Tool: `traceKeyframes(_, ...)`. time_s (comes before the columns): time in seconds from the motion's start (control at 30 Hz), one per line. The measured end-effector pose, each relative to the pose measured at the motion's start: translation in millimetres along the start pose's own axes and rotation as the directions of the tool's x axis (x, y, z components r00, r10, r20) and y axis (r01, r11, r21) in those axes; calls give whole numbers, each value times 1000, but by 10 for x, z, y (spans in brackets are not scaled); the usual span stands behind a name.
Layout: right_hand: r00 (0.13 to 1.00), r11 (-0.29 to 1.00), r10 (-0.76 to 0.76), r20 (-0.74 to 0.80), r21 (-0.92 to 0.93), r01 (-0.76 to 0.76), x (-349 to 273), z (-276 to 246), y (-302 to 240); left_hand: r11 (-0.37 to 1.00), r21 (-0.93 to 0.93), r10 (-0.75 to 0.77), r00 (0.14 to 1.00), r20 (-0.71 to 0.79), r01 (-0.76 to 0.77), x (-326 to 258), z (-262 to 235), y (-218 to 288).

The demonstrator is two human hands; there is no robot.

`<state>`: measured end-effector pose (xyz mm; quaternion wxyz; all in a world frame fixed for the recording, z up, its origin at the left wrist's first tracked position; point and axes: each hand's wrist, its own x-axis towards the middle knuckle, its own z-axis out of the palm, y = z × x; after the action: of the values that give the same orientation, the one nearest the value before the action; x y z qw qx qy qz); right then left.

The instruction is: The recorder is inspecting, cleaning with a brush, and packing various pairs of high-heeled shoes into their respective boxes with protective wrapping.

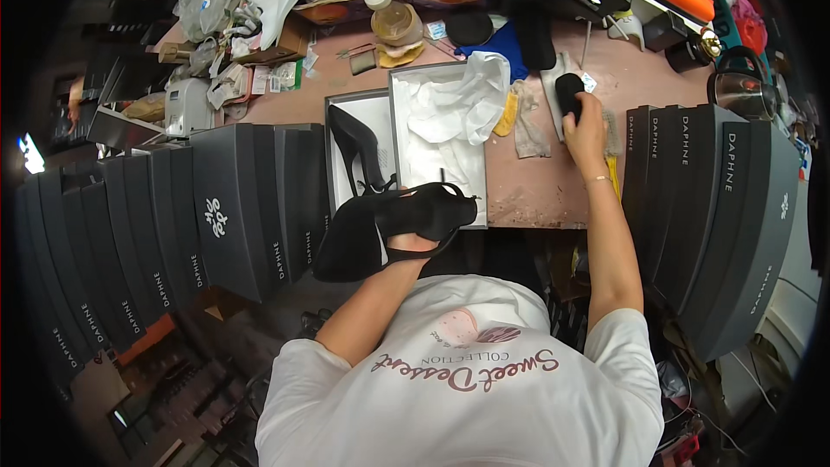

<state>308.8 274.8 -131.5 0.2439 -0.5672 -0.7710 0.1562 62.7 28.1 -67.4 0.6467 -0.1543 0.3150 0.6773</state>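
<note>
A black high-heeled shoe (346, 242) is held up in front of my chest. My left hand (413, 244) is closed on it from below, mostly hidden behind the shoe and its straps. At the right of the table, my right hand (587, 128) has its fingers closed on a rounded black oblong piece (569, 92), perhaps a brush or pad; its kind is unclear. The matching black shoe (354, 149) lies in a grey shoebox part (335, 199). Beside it, an open box (477, 207) holds crumpled white tissue paper (454, 108).
Dark shoeboxes stand in rows at left (229, 207) and right (700, 207), flanking the table (536, 195). A squat bottle (395, 22), a blue cloth (517, 50), a yellow cloth (507, 114) and a grey rag (532, 131) lie farther back. A kettle (745, 86) stands far right.
</note>
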Motion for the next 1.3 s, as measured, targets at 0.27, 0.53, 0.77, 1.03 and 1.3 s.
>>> traceKeyframes(0.27, 481, 583, -807, 343, 326, 744, -759, -1012, -1840, 890, 436, 128, 991, 45, -135, -143, 168, -54)
traceKeyframes(0.53, 565, 794, -502, 654, 91, 600, -1107, -1216, -1266, 959, 139, 226, 961, 158, -248, -126, -81, 496)
traceKeyframes(0.77, 699, 702, -703, 130, 282, 654, -989, -609, -2405, 825, 500, 255, 963, 85, -263, -96, 207, 358)
traceKeyframes(1.03, 622, 861, -409, 667, 508, 22, -977, -560, -2644, 649, 674, 337, 928, 161, -353, -257, 400, 531)
traceKeyframes(1.3, 940, 978, -166, 297, 176, 117, -805, -1083, -1525, 966, -222, -158, 983, -96, 133, -92, 521, 613)
